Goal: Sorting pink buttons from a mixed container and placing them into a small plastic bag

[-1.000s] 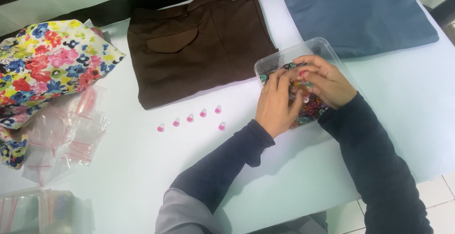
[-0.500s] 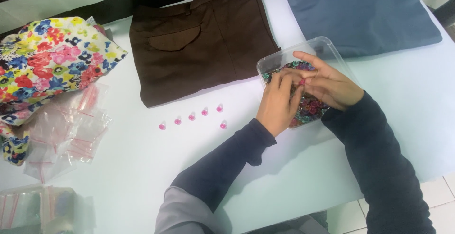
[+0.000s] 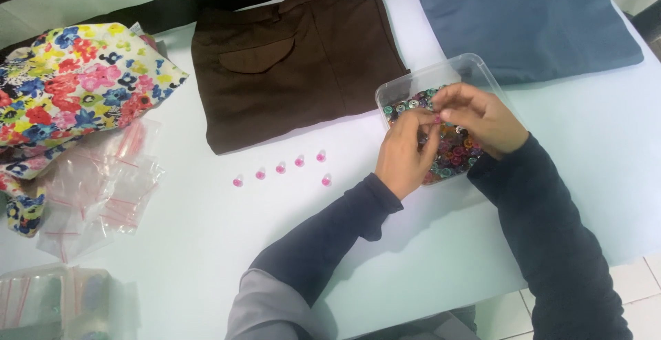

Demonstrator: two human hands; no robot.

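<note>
Over the clear tub (image 3: pixel 413 84) of mixed coloured buttons (image 3: pixel 451 157), both hands meet above its middle. Left hand (image 3: pixel 406 152) hovers over the tub's near-left part with its fingers curled narrow, tips drawn together at a small pink piece (image 3: pixel 436 115) that seems pinched there; whether it is truly gripped I cannot tell. Right hand (image 3: pixel 482 116) comes in from the tub's right side, fingers also bent close, its tips touching those of the left hand at the same spot. Dark sleeves cover both arms down to the wrist.

Left of the tub, on the pale table (image 3: pixel 206 243), six pink buttons (image 3: pixel 281 168) lie well apart from it: five in a slightly rising row and one just below the row's right end. Behind those, touching the tub's far-left corner, lies a folded brown garment (image 3: pixel 296 57). Beyond the tub on its far-right side lies a folded blue garment (image 3: pixel 530 16). Far left of the tub sits a flowered cloth (image 3: pixel 69 85), with small clear zip bags (image 3: pixel 103 181) heaped just in front of it, and a stack of more such bags (image 3: pixel 48 302) at the table's near-left corner.
</note>
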